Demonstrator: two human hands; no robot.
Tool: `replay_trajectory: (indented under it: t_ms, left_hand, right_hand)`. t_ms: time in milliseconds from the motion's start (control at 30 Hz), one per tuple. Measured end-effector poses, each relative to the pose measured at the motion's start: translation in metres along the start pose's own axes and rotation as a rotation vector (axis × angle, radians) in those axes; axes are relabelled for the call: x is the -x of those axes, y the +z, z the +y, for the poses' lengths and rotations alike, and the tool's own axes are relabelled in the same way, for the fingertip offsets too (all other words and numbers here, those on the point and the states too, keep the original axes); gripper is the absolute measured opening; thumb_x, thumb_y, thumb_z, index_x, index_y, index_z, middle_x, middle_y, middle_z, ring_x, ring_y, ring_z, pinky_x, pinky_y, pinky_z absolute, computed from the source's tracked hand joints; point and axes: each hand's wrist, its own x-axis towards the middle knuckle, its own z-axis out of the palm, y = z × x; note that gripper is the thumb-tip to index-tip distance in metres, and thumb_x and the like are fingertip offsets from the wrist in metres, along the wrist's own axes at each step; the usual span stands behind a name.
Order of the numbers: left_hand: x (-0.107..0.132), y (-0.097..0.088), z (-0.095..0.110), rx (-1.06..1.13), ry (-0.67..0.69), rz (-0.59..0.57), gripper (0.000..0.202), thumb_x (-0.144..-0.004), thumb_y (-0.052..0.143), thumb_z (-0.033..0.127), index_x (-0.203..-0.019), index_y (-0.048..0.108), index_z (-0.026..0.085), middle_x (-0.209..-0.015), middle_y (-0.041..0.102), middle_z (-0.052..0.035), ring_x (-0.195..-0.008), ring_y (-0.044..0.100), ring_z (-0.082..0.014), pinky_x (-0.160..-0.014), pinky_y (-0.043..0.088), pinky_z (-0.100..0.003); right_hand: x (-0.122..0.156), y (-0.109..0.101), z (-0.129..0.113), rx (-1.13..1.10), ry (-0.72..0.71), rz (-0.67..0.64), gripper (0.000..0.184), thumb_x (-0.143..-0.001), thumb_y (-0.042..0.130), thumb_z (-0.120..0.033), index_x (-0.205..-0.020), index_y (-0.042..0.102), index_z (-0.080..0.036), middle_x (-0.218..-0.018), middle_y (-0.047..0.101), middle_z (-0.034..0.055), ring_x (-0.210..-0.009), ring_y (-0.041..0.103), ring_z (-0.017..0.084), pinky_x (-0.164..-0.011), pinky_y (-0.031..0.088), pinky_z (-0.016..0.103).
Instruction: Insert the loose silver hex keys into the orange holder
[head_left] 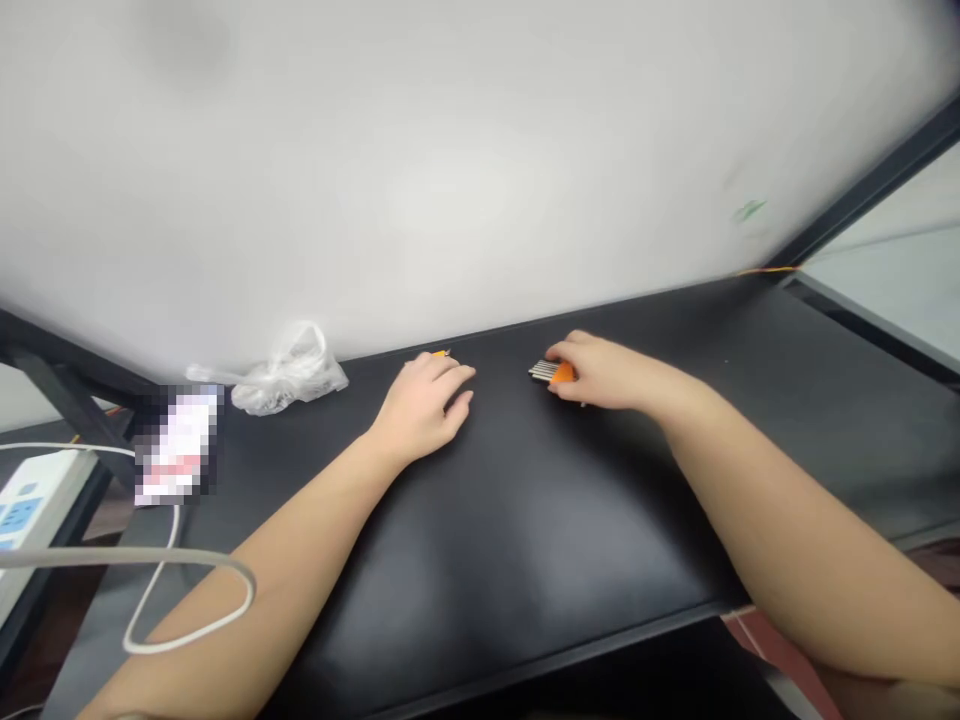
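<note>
My right hand (592, 370) is closed around an orange piece (563, 374) at the right of the black tabletop's middle. Several thin silvery rods or strips (543, 371) stick out of its left side; their exact kind is too small to tell. To the left, my left hand (431, 405) lies low over the table, palm down, with its thumb and fingers apart. Just beyond its knuckles shows a small orange-yellow thing with a dark tip (441, 354). Most of that thing is hidden behind the hand, and I cannot tell whether the fingers touch it.
The black table (480, 560) meets a white wall (465, 180) at the back. A crumpled clear plastic bag (289, 375) lies at the back left, near a blurred-out phone-like object (178, 445). A white cable (187, 555) loops over my left forearm beside a white power strip (34, 510).
</note>
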Motion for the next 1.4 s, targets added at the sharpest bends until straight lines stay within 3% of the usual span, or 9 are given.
replay_trajectory:
  t_ms: [133, 233, 333, 533, 733, 833, 1000, 1100, 1400]
  left_hand:
    - [0.002, 0.000, 0.009, 0.013, 0.013, -0.113, 0.050, -0.091, 0.064, 0.037, -0.138, 0.056, 0.022, -0.126, 0.064, -0.0120, -0.119, 0.059, -0.0308, -0.102, 0.048, -0.048]
    - [0.003, 0.001, 0.013, 0.013, -0.013, -0.165, 0.058, -0.084, 0.072, 0.048, -0.135, 0.059, 0.022, -0.124, 0.063, -0.0128, -0.116, 0.059, -0.0324, -0.100, 0.049, -0.049]
    - [0.002, 0.003, 0.013, 0.019, -0.036, -0.205, 0.047, -0.083, 0.072, 0.052, -0.118, 0.067, 0.021, -0.115, 0.064, -0.0119, -0.109, 0.061, -0.0307, -0.097, 0.051, -0.048]
    - [0.000, 0.008, 0.012, 0.189, -0.082, -0.165, 0.044, -0.082, 0.078, 0.038, -0.120, 0.064, 0.022, -0.108, 0.070, -0.0078, -0.105, 0.064, -0.0274, -0.096, 0.053, -0.045]
    - [0.005, 0.009, 0.007, 0.222, -0.077, -0.020, 0.044, -0.088, 0.071, 0.032, -0.130, 0.060, 0.022, -0.121, 0.070, -0.0095, -0.112, 0.065, -0.0269, -0.101, 0.052, -0.047]
    - [0.005, 0.008, 0.009, 0.218, -0.059, 0.041, 0.045, -0.087, 0.074, 0.040, -0.127, 0.062, 0.023, -0.121, 0.071, -0.0087, -0.115, 0.065, -0.0274, -0.102, 0.051, -0.047]
    - [0.003, 0.008, 0.019, 0.136, -0.004, 0.066, 0.051, -0.089, 0.070, 0.051, -0.129, 0.062, 0.021, -0.112, 0.074, -0.0095, -0.108, 0.068, -0.0266, -0.099, 0.051, -0.045]
    - [0.003, 0.010, 0.024, 0.090, -0.022, 0.080, 0.048, -0.092, 0.067, 0.051, -0.130, 0.061, 0.021, -0.105, 0.074, -0.0093, -0.103, 0.069, -0.0268, -0.096, 0.052, -0.045]
    - [0.003, 0.008, 0.028, 0.137, -0.122, 0.070, 0.046, -0.089, 0.070, 0.050, -0.125, 0.063, 0.022, -0.105, 0.074, -0.0075, -0.100, 0.070, -0.0256, -0.094, 0.054, -0.042]
  right_hand:
    - [0.003, 0.012, -0.042, -0.154, -0.154, -0.154, 0.075, -0.083, 0.070, -0.050, -0.150, 0.047, -0.026, -0.126, 0.060, 0.0120, -0.089, 0.065, 0.022, -0.078, 0.055, 0.034]
    - [0.006, 0.013, -0.054, -0.233, -0.219, -0.203, 0.071, -0.083, 0.071, -0.046, -0.148, 0.049, -0.028, -0.133, 0.058, 0.0114, -0.088, 0.065, 0.022, -0.075, 0.056, 0.034]
    - [0.007, 0.016, -0.057, -0.276, -0.273, -0.196, 0.070, -0.082, 0.072, -0.041, -0.147, 0.051, -0.029, -0.137, 0.057, 0.0110, -0.099, 0.065, 0.026, -0.082, 0.056, 0.039]
    - [0.000, 0.032, -0.068, -0.410, -0.382, -0.135, 0.073, -0.085, 0.070, -0.035, -0.152, 0.043, -0.030, -0.144, 0.055, 0.0097, -0.126, 0.055, 0.029, -0.107, 0.048, 0.050]
    - [-0.005, 0.045, -0.071, -0.838, -0.286, -0.165, 0.068, -0.086, 0.072, -0.036, -0.148, 0.045, -0.028, -0.121, 0.064, 0.0081, -0.106, 0.064, 0.021, -0.095, 0.055, 0.043]
    - [-0.005, 0.049, -0.079, -1.109, -0.151, -0.205, 0.061, -0.089, 0.070, -0.045, -0.142, 0.046, -0.026, -0.102, 0.066, 0.0042, -0.085, 0.065, 0.017, -0.076, 0.058, 0.034]
    - [-0.003, 0.057, -0.101, -1.261, 0.119, -0.060, 0.044, -0.093, 0.055, -0.066, -0.095, 0.059, -0.022, -0.066, 0.050, -0.0033, -0.050, 0.043, 0.008, -0.040, 0.031, 0.020]
    - [-0.003, 0.058, -0.108, -1.279, 0.154, -0.041, 0.048, -0.091, 0.057, -0.068, -0.082, 0.054, -0.021, -0.062, 0.043, -0.0040, -0.047, 0.034, 0.007, -0.038, 0.022, 0.020]
    - [-0.006, 0.048, -0.103, -1.493, 0.229, -0.188, 0.046, -0.086, 0.068, -0.064, -0.081, 0.052, -0.021, -0.054, 0.033, -0.0087, -0.042, 0.019, 0.004, -0.038, 0.014, 0.018]
